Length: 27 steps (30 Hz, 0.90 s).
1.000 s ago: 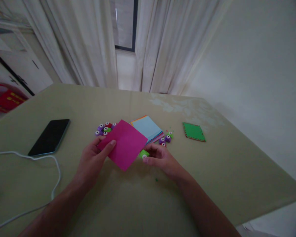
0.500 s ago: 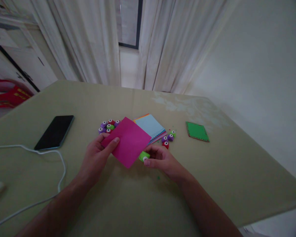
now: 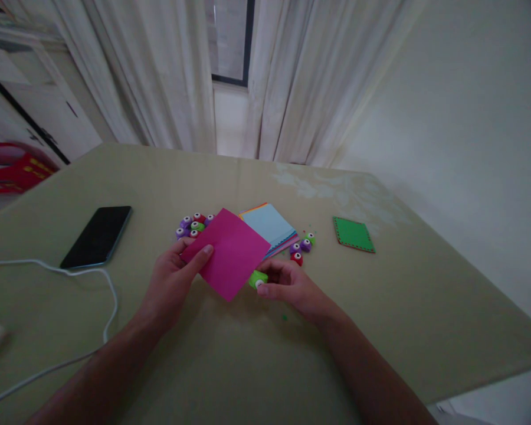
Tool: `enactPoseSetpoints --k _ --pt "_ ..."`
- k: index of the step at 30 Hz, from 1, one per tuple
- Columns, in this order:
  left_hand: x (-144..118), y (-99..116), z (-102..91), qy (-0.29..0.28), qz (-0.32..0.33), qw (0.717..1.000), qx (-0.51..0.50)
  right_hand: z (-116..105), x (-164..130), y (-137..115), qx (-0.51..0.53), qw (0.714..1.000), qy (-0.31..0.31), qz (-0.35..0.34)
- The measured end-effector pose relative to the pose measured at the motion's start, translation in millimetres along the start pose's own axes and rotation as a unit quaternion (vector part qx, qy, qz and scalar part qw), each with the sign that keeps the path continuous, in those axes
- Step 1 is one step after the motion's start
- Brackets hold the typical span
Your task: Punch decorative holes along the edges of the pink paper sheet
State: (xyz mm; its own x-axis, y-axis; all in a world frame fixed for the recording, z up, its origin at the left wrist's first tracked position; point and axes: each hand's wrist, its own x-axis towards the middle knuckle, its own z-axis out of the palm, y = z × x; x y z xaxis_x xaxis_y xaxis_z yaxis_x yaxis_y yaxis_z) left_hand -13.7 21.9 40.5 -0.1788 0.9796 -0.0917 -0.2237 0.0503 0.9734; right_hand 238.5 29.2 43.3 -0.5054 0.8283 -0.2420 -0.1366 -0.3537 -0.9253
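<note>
My left hand [image 3: 172, 283] pinches the near left corner of a magenta paper square [image 3: 228, 251], held just above the table. A small green paper punch [image 3: 257, 278] sits at the square's right edge, gripped by my right hand [image 3: 287, 286] with the thumb on its white button. Behind the square lies a stack of coloured papers [image 3: 269, 227] with a light blue sheet on top. Several small punches in purple, red and green form a cluster [image 3: 193, 225] to the left of the stack, and a few more punches [image 3: 301, 247] lie to its right.
A black phone [image 3: 98, 236] lies face up at the left, with a white cable [image 3: 92, 277] curling along the table's near left side. A green paper square [image 3: 353, 234] lies at the right. The olive table [image 3: 256, 354] ends close to a white wall and curtains.
The view shifted slightly between the earliest frame and now. My hands, the magenta square and the green punch keep nearly the same pose.
</note>
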Motion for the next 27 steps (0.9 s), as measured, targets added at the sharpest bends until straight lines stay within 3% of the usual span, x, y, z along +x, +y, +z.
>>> enactPoseSetpoints --k 9,18,23,27 --pt "0.5 0.5 1.2 0.010 -0.006 1.000 0.000 2.2 1.6 -0.8 0.024 0.999 -0.044 -0.009" --pt "0.0 -0.4 0.0 0.006 0.004 1.000 0.011 -2.7 -1.4 -1.3 0.004 1.000 -0.026 -0.002" --pt "1.6 -0.4 -1.9 -0.032 0.019 0.995 0.096 -1.5 0.3 -5.7 -0.031 0.998 -0.045 -0.024" --pt "5.4 0.3 -7.5 -0.052 0.056 0.979 0.191 -6.2 2.1 -0.1 -0.150 0.988 0.015 -0.041"
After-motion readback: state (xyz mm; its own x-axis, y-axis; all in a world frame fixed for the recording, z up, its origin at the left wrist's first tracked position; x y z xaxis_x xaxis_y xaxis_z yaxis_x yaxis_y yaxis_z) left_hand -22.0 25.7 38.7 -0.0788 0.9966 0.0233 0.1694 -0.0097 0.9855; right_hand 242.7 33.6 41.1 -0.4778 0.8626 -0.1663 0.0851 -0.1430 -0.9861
